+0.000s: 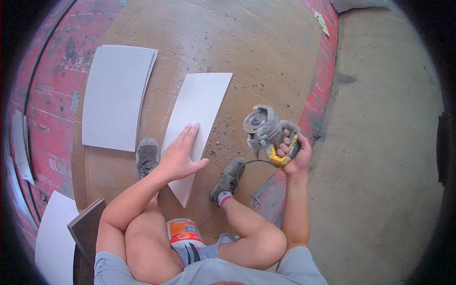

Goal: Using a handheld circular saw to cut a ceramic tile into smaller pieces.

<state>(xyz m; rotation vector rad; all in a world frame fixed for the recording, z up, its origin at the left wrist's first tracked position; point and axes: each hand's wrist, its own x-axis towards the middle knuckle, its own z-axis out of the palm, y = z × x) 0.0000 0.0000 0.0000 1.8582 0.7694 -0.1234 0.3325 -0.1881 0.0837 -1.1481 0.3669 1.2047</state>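
Note:
My left hand [183,154] lies with its fingers stretched out on a narrow white tile-like panel [202,102], thumb apart. The panel tapers to a point at its near end, between my shoes. Off to the right, my right hand [297,154] grips the yellow and black handle of a dusty handheld power cutter [265,127]. A round disc shows at the cutter's grey head, held up and apart from the panel. Its cord runs left from the handle past my shoe. Whether the disc is turning I cannot tell.
Several larger white panels [116,97] are stacked at the left on brown cardboard [266,38] strewn with dark chips. A bucket [185,232] stands between my legs. More panels [57,232] and dark boards [88,228] lean at the lower left. Bare concrete [380,142] runs along the right.

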